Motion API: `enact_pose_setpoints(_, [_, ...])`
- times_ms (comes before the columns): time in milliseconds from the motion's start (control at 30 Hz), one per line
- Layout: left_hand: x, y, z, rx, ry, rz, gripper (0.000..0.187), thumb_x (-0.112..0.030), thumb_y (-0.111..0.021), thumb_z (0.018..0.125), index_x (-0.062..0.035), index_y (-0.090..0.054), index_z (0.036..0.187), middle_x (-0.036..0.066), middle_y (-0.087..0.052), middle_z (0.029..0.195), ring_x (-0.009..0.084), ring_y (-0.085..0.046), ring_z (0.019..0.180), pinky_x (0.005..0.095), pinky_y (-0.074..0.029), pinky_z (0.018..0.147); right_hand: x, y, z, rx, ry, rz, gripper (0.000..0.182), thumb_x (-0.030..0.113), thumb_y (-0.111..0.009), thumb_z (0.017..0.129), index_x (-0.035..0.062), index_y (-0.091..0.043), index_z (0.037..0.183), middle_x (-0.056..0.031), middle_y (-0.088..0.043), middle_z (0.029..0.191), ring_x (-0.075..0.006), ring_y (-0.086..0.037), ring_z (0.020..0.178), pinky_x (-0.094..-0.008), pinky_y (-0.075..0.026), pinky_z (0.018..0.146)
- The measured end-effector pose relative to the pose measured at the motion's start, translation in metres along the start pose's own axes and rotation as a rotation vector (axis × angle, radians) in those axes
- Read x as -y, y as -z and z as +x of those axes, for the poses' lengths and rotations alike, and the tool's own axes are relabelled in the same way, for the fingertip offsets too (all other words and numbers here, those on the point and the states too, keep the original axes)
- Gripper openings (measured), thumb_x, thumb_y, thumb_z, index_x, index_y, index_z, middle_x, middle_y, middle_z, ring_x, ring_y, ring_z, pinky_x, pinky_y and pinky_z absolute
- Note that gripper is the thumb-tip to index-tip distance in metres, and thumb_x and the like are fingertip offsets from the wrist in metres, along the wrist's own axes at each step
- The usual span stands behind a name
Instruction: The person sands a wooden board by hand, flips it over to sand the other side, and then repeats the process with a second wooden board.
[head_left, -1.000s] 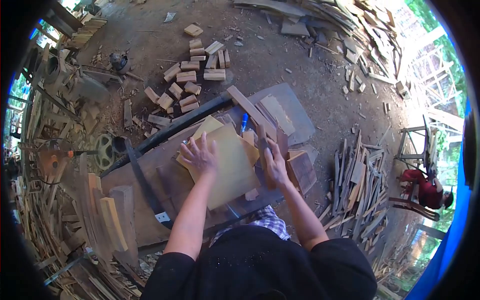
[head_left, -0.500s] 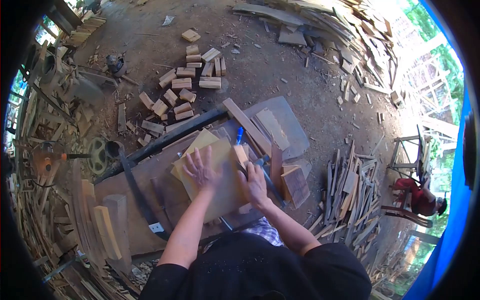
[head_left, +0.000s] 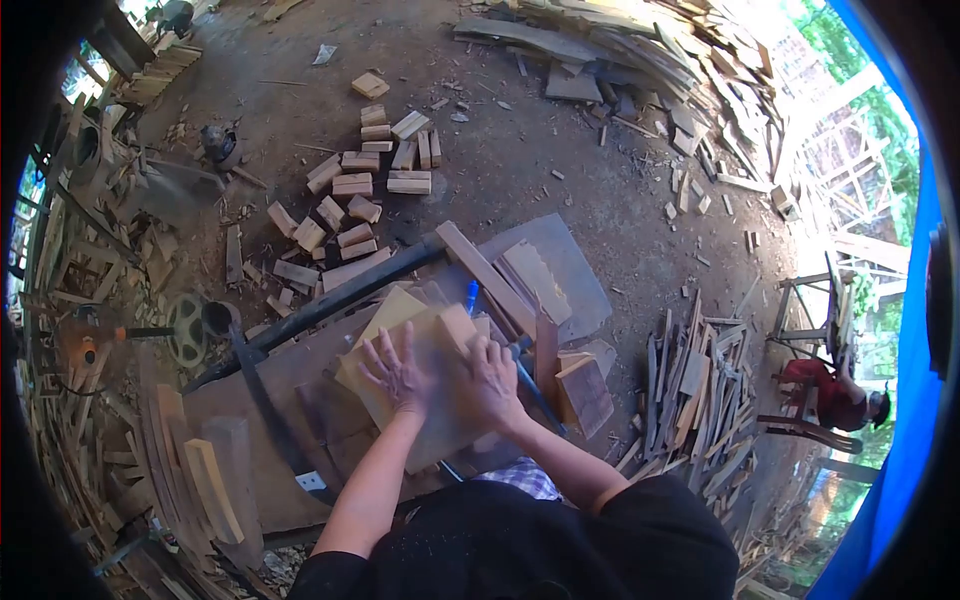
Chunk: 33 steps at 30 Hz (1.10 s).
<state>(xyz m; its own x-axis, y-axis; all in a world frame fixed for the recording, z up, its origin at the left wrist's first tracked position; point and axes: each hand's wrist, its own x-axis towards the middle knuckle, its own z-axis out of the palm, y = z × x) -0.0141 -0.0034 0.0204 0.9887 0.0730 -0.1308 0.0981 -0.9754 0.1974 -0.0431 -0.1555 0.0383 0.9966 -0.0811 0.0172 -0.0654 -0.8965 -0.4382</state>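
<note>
My left hand (head_left: 400,378) lies flat with its fingers spread on a tan, sandpaper-like sheet (head_left: 440,420), near its left side. My right hand (head_left: 493,388) is closed on a small wooden block (head_left: 457,330), whose light face points away from me. The block is over the sheet's right part; motion blur hides whether it touches. Beyond it is a blue capped marker-like item (head_left: 472,296). To the right of my right hand lies a tool with a blue handle (head_left: 538,392), partly covered.
The worktable (head_left: 290,385) carries a dark metal bar (head_left: 262,395), a long plank (head_left: 485,275) and a brown wood block (head_left: 585,395). Cut blocks (head_left: 352,185) lie on the ground ahead. Scrap-wood piles (head_left: 700,390) flank the right side, where a person in red (head_left: 830,395) sits.
My right hand has moved slightly left with the block, which now sits further over the sheet. My left hand stays spread on the sheet. The whole view has shifted a little.
</note>
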Motion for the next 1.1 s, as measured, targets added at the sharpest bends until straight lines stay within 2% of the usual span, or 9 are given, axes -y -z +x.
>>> enact_pose_setpoints(233, [0.004,-0.003,-0.002,-0.02,-0.035,0.029,0.067,-0.055,-0.047,0.093,-0.0338,-0.031,0.155,0.013,-0.02,0.161,0.0425,-0.007,0.15,0.068,-0.005,0.114,0.042,-0.025,0.098,-0.102,0.142,-0.144,0.06,0.035,-0.062,0.086,0.0062,-0.043,0.135,-0.0162,-0.051,0.116,-0.0353,-0.049,0.107,-0.0456,-0.039,0.084])
enact_pose_setpoints(467, [0.005,-0.007,-0.003,-0.043,0.005,-0.111,0.058,-0.038,-0.048,0.096,-0.0326,-0.035,0.153,0.011,-0.018,0.163,0.0421,-0.004,0.151,0.0689,-0.003,0.115,0.014,0.003,-0.043,-0.033,0.081,-0.131,0.057,0.038,-0.061,0.09,0.0132,-0.046,0.139,-0.022,-0.052,0.121,-0.042,-0.049,0.114,-0.055,-0.039,0.087])
enact_pose_setpoints(500, [0.004,-0.004,-0.004,-0.054,-0.009,-0.138,0.058,-0.035,-0.048,0.097,-0.0322,-0.035,0.152,0.012,-0.018,0.163,0.0429,-0.005,0.151,0.0689,-0.003,0.115,0.011,0.01,-0.071,-0.122,0.119,-0.157,0.062,0.038,-0.065,0.085,0.0122,-0.046,0.138,-0.0209,-0.052,0.116,-0.0428,-0.049,0.104,-0.0547,-0.038,0.085])
enact_pose_setpoints(567, [0.006,-0.006,-0.005,-0.1,0.001,-0.186,0.057,-0.033,-0.049,0.097,-0.0319,-0.035,0.152,0.013,-0.019,0.162,0.0437,-0.005,0.15,0.0688,-0.002,0.114,0.007,0.024,-0.103,-0.03,0.113,-0.178,0.07,0.041,-0.069,0.082,0.0096,-0.044,0.14,-0.0186,-0.05,0.107,-0.0364,-0.048,0.089,-0.0489,-0.036,0.071])
enact_pose_setpoints(600, [0.007,-0.008,-0.005,-0.124,-0.026,-0.169,0.059,-0.032,-0.049,0.096,-0.0313,-0.034,0.153,0.014,-0.019,0.162,0.0446,-0.006,0.15,0.0689,-0.002,0.115,0.013,0.028,-0.1,0.091,0.042,-0.199,0.071,0.039,-0.068,0.083,0.0091,-0.042,0.141,-0.0195,-0.05,0.108,-0.0368,-0.048,0.091,-0.0492,-0.037,0.074])
enact_pose_setpoints(733, [0.008,-0.018,-0.001,-0.077,-0.03,-0.078,0.063,-0.03,-0.053,0.093,-0.0288,-0.034,0.153,0.015,-0.021,0.161,0.0464,-0.007,0.149,0.0694,-0.002,0.115,0.032,-0.005,0.001,-0.12,0.075,-0.148,0.065,0.031,-0.059,0.087,0.0084,-0.037,0.143,-0.0216,-0.051,0.115,-0.042,-0.05,0.104,-0.055,-0.038,0.083])
enact_pose_setpoints(867, [0.009,-0.01,-0.005,-0.107,-0.054,-0.125,0.068,-0.029,-0.057,0.088,-0.0282,-0.035,0.152,0.015,-0.022,0.161,0.0449,-0.008,0.15,0.0687,-0.001,0.115,0.056,-0.029,0.112,-0.018,0.006,-0.064,0.062,0.03,-0.057,0.088,0.0112,-0.036,0.143,-0.0198,-0.052,0.118,-0.0395,-0.05,0.112,-0.0587,-0.037,0.089])
enact_pose_setpoints(967, [0.012,-0.013,-0.005,-0.094,-0.052,-0.033,0.064,-0.033,-0.055,0.091,-0.0284,-0.036,0.152,0.014,-0.024,0.16,0.044,-0.01,0.149,0.0683,-0.004,0.115,0.05,-0.021,0.082,-0.034,0.075,-0.108,0.062,0.031,-0.057,0.089,0.0176,-0.036,0.146,-0.0185,-0.053,0.118,-0.0398,-0.051,0.111,-0.0575,-0.037,0.089])
enact_pose_setpoints(1100, [0.009,-0.015,-0.004,-0.168,-0.054,-0.091,0.059,-0.034,-0.052,0.094,-0.0284,-0.038,0.151,0.014,-0.026,0.159,0.0435,-0.011,0.149,0.0678,-0.006,0.114,0.03,0.011,-0.041,0.077,0.014,-0.222,0.066,0.036,-0.054,0.091,0.0255,-0.033,0.152,-0.0267,-0.049,0.13,-0.0486,-0.05,0.113,-0.0586,-0.038,0.084])
